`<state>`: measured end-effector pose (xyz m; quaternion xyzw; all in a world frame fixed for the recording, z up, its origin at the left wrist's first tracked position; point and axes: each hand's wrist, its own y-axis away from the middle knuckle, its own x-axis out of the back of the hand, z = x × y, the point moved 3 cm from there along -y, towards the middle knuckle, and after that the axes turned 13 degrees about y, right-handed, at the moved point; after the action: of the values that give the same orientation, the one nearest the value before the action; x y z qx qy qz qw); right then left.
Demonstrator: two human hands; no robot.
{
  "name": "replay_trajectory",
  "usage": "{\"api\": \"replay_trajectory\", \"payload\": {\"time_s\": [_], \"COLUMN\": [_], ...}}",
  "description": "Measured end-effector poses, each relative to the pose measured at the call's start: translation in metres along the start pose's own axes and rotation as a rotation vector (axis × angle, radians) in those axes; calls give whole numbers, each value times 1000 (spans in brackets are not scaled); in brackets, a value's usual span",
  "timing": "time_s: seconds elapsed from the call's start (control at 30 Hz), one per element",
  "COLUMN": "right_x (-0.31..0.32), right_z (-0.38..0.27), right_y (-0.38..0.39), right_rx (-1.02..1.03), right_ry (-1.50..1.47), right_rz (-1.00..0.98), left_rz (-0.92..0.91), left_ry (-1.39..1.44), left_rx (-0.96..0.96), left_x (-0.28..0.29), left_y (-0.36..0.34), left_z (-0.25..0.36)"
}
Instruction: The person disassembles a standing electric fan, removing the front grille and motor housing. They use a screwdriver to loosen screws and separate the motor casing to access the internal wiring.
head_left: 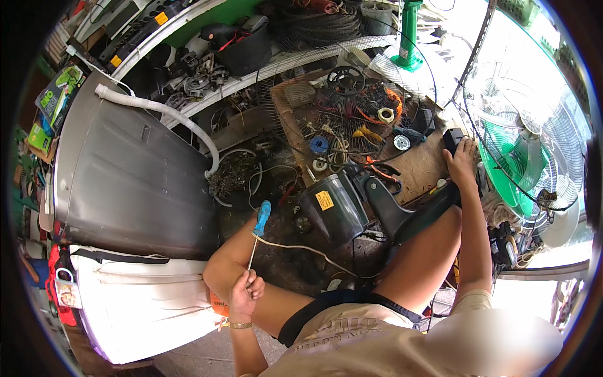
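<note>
A screwdriver [262, 217] with a blue handle points handle-up from my left hand [246, 294], whose fingers are closed around its thin metal shaft. At the right edge of the wooden board, my right hand [463, 160] grips a small black block [451, 139], thumb on one side and fingers on the other; its far part is partly hidden. Between my knees sits a dark fan motor housing [333, 210] with a yellow label and a short shaft. Its black neck [384, 204] runs toward my right thigh. A pale cord [308, 249] loops below the housing.
Ahead, a cluttered wooden board [427, 166] holds a blue spool [319, 145], orange-handled pliers [384, 169] and loose parts under a wire fan guard [282, 69]. A grey metal cabinet [135, 169] with a white hose [182, 119] stands left. Green-bladed fans [518, 157] stand right.
</note>
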<state>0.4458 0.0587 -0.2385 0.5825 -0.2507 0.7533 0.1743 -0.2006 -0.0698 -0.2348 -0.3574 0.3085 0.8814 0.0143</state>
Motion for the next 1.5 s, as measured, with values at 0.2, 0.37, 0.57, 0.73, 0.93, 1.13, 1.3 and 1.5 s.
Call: {"api": "replay_trajectory", "payload": {"time_s": [0.2, 0.37, 0.57, 0.73, 0.93, 1.13, 1.3, 1.5], "right_x": [24, 138, 262, 265, 228, 176, 131, 119], "right_z": [-1, -95, -217, -216, -149, -3, 25, -48], "right_y": [14, 94, 188, 203, 239, 190, 223, 241], "right_rx": [18, 556, 1386, 1533, 1445, 522, 69, 354], "right_ry": [43, -527, -519, -211, -147, -1013, -1764, -1213], "right_rz": [-56, 340, 510, 368, -18, -496, -636, -497], "left_rz": [264, 139, -129, -271, -529, 95, 223, -253], "left_ry": [-1009, -1095, -791, -468, -403, -409, -1068, -1397], "left_rx": [-473, -595, -535, -402, -193, 7, -748, -1137], "left_x": [-17, -12, -14, -27, -60, 14, -38, -210], "left_y": [23, 47, 22, -15, -58, -90, -100, -128], "left_z": [10, 11, -24, -38, -50, -22, -3, 4]}}
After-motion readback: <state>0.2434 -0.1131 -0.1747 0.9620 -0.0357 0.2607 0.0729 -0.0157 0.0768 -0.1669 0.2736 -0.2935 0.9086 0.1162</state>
